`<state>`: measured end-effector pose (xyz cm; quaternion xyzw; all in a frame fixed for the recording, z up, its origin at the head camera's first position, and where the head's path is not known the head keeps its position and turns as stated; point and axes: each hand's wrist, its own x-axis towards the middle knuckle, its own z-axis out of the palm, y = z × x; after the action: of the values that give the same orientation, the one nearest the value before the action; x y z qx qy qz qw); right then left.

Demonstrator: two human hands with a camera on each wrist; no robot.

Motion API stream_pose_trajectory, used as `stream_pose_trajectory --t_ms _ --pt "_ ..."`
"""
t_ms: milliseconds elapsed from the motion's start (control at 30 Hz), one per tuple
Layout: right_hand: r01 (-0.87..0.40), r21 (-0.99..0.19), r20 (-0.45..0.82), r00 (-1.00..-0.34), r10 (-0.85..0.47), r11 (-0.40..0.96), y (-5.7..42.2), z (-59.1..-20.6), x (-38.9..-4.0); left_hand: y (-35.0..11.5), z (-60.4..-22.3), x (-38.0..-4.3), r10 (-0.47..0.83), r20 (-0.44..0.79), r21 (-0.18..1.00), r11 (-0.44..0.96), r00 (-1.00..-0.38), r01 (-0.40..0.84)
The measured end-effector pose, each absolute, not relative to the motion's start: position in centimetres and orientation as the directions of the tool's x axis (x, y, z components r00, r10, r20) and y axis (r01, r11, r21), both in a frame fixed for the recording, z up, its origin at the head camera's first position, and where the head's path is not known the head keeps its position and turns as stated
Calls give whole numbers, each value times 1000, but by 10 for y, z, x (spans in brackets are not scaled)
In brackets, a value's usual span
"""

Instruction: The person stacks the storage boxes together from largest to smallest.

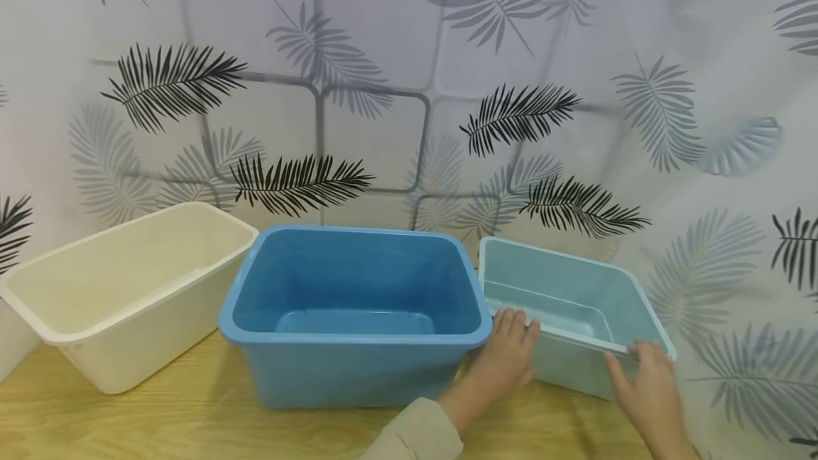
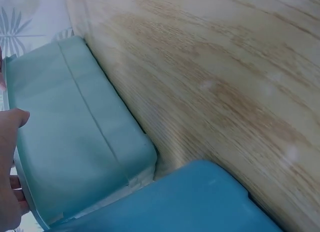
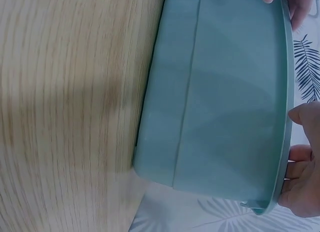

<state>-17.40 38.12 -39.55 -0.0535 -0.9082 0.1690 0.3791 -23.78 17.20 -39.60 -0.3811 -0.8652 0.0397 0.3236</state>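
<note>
A pale teal plastic bin [image 1: 559, 272] stands with its opening up at the right, lidless. My left hand [image 1: 501, 352] holds its near rim close to the left corner, fingers over the edge and thumb on the outer side. Toward the right end of the same rim, my right hand [image 1: 653, 392] grips the edge. In the right wrist view the thumb lies on the outer face of the teal bin [image 3: 232, 107] by the rim, with fingers curled at the edge. The left wrist view shows the bin's outer wall [image 2: 75, 127] between the hands.
A larger blue bin [image 1: 358, 371] stands in the middle, right beside the teal one and close to my left wrist. At the left is a cream bin [image 1: 153, 336], set at an angle. All stand on a wood-grain table [image 1: 192, 417] before a leaf-patterned backdrop [image 1: 383, 133].
</note>
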Motion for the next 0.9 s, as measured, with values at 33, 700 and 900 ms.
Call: stream_pose_trajectory --t_ms 33,700,900 --pt "-25 -344 668 -709 226 939 382 -395 -174 172 -396 -238 687 536 -329 705 -491 628" --pt "-279 38 686 -691 -228 960 429 -385 -194 179 -399 -252 539 802 -425 818 -256 388" --pt "-255 57 692 -687 -222 965 436 -388 -196 185 -398 -255 497 836 -373 827 -234 421"
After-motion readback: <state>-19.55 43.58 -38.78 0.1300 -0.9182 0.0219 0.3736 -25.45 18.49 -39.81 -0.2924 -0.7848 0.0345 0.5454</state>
